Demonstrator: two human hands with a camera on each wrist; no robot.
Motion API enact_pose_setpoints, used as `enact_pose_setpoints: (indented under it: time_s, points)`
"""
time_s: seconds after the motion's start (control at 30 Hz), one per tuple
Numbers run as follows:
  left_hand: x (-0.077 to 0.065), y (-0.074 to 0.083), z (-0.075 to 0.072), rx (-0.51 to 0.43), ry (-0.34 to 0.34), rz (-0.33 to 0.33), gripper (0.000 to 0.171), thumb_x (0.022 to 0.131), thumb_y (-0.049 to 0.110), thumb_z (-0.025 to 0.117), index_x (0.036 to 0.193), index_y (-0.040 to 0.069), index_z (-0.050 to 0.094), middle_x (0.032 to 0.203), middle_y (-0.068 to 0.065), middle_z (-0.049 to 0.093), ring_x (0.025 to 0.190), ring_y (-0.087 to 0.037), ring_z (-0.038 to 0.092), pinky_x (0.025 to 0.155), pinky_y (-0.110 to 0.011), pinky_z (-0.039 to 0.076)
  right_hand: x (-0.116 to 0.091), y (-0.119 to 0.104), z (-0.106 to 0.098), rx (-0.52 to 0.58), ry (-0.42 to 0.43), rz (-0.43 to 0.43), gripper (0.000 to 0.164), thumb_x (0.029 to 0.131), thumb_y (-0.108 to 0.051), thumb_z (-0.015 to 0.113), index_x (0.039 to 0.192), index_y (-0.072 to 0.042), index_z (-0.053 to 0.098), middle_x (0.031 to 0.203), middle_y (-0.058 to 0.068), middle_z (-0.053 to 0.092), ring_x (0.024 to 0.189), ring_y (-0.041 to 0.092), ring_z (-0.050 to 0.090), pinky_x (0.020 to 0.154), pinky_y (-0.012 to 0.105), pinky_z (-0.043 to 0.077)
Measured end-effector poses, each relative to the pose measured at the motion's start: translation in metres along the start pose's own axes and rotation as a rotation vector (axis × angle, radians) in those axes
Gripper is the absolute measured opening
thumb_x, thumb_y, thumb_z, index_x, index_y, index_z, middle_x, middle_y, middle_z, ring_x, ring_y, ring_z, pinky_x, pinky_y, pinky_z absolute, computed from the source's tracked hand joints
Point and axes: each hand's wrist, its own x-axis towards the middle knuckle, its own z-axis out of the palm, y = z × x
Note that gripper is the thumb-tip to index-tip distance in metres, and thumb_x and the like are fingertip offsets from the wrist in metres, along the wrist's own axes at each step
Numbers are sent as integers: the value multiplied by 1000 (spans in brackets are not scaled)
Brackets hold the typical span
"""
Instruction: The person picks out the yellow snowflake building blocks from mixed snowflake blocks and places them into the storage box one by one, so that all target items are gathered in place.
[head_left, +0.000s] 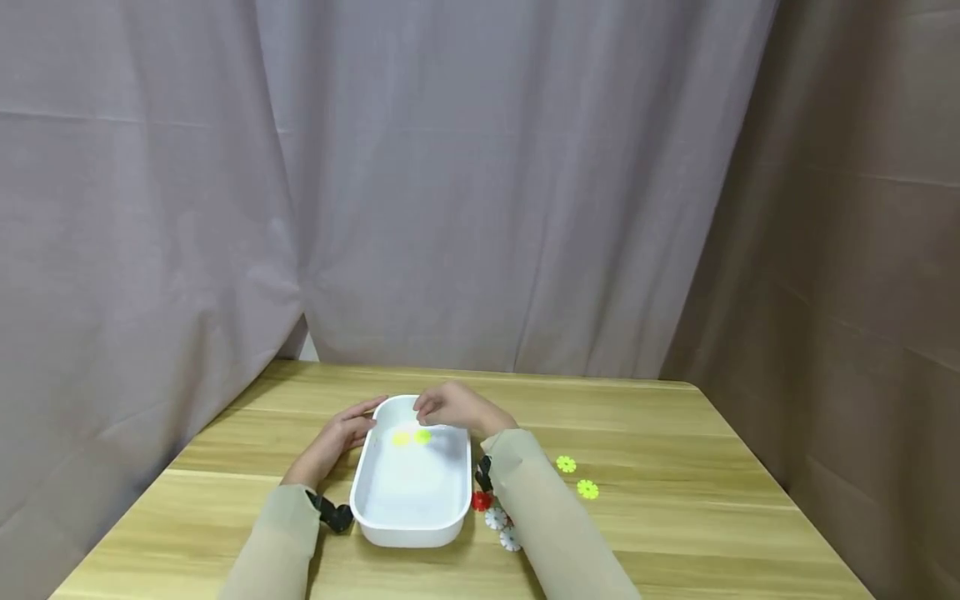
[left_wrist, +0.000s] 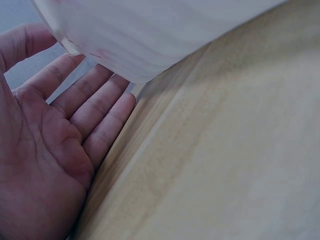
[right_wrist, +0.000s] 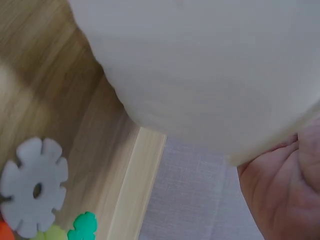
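A white rectangular tray [head_left: 412, 537] with rounded corners stands on the table, a yellow disc [head_left: 401, 438] and a yellow-green disc [head_left: 423, 436] lying inside toward its far end. My left hand [head_left: 337, 440] is at the tray's far left side; in the left wrist view its fingers [left_wrist: 92, 95] reach loosely extended to the tray wall. Over the far right rim, my right hand [head_left: 459, 408] dips inward with bent fingers. The tray wall hides those fingertips in the right wrist view, so I cannot tell whether they hold anything.
Two yellow-green slotted discs [head_left: 588, 489] lie right of the right forearm. Beside the tray's near right side are a red disc [head_left: 482, 501] and white slotted discs [head_left: 496, 518], partly covered by the sleeve. Grey curtains [head_left: 480, 208] hang behind the wooden table [head_left: 675, 500].
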Motion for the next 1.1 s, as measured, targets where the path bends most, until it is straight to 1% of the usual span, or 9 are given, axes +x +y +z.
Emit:
enact_pose_setpoints:
  time_s: [0.07, 0.2, 0.37, 0.53, 0.63, 0.8, 0.93, 1.1]
  points:
    - [-1, 0, -1, 3, -8, 12, 52, 99, 16, 53, 151, 16, 49, 150, -14, 49, 131, -24, 53, 100, -28, 49, -1, 0, -1, 1, 2, -5, 25, 93, -12, 73, 114, 0, 72, 101, 3, 75, 93, 12, 69, 83, 26, 56]
    - [-1, 0, -1, 2, -22, 13, 52, 99, 14, 52, 152, 14, 47, 149, -17, 49, 131, -26, 52, 100, -28, 49, -2, 2, -2, -7, 2, -2, 27, 94, -15, 73, 116, -1, 71, 101, -1, 74, 95, 10, 69, 84, 25, 56]
    - [0, 1, -1, 4, -23, 14, 53, 99, 16, 53, 151, 15, 48, 150, -15, 49, 132, -25, 52, 101, -28, 49, -3, 5, -4, -4, 26, -3, 28, 94, -17, 72, 117, -2, 71, 100, -4, 74, 96, 10, 68, 86, 27, 55]
    - [-1, 0, -1, 13, -25, 13, 53, 99, 17, 53, 152, 15, 47, 151, -15, 47, 133, -25, 51, 101, -28, 48, -5, 5, -5, -8, 61, -22, 25, 94, -15, 71, 116, -2, 71, 99, -3, 74, 96, 12, 68, 87, 29, 55]
    - [-1, 1, -2, 17, -22, 21, 53, 99, 15, 53, 152, 14, 47, 151, -16, 48, 134, -28, 50, 102, -30, 48, -7, 3, -6, 12, 80, -31, 24, 94, -13, 71, 115, -1, 71, 99, -2, 74, 95, 12, 69, 88, 32, 55]
    - [-2, 3, -2, 20, -16, 25, 53, 99, 15, 52, 152, 13, 47, 149, -17, 50, 133, -31, 51, 101, -30, 49, -8, 3, -7, 54, 90, -24, 25, 94, -13, 72, 116, -1, 70, 97, -5, 74, 94, 10, 69, 87, 31, 55]
    - [-2, 2, 0, 10, -21, 21, 54, 99, 16, 53, 152, 13, 47, 149, -18, 49, 133, -30, 51, 99, -28, 49, -10, 6, -8, 63, 95, -31, 26, 94, -16, 72, 115, -1, 71, 97, -5, 74, 94, 10, 69, 86, 30, 56]
    - [1, 0, 1, -9, -34, 24, 53, 100, 16, 54, 152, 12, 46, 150, -17, 48, 133, -28, 51, 100, -27, 49, -19, 12, -16, 88, 110, -28, 27, 94, -18, 72, 116, -2, 70, 98, -5, 74, 94, 11, 69, 85, 31, 56]
